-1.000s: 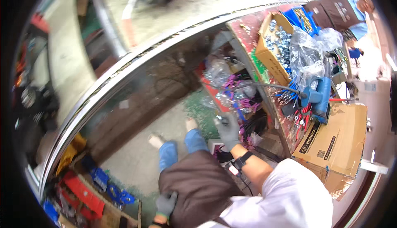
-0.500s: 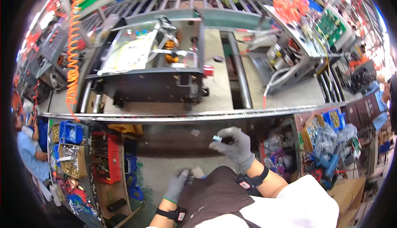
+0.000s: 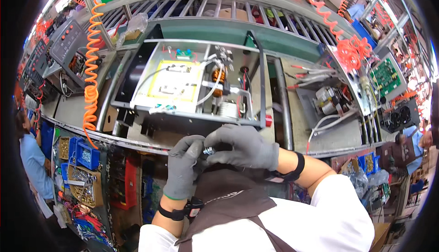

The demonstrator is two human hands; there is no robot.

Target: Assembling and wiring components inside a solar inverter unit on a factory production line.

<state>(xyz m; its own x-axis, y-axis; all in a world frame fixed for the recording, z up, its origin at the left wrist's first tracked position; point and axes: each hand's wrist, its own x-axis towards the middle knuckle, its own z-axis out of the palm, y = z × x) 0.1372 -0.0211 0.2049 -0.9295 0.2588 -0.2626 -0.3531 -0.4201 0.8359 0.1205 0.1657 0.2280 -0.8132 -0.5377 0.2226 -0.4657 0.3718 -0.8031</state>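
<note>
My left hand (image 3: 184,165) and my right hand (image 3: 242,147), both in grey gloves, meet in front of my apron. Between their fingertips is a small silvery metal part (image 3: 209,151), which looks like a screw or bolt; gloves cover much of it. The fingers of both hands are closed around it. Just beyond stands an open-topped black metal chassis (image 3: 183,120). Inside it I see a white panel with a yellow outline (image 3: 176,80), a copper-wound coil (image 3: 218,76) and several cables.
A partly assembled unit (image 3: 329,101) with cables stands to the right on the roller line. An orange coiled hose (image 3: 91,85) hangs at the left. Blue bins (image 3: 87,155) and a cardboard box of hardware (image 3: 85,185) sit at lower left. A co-worker (image 3: 34,160) is at far left.
My left hand has risen from beside my lap, and my right hand has moved left with the small metal part, so both meet at it. The view has shifted closer to the chassis.
</note>
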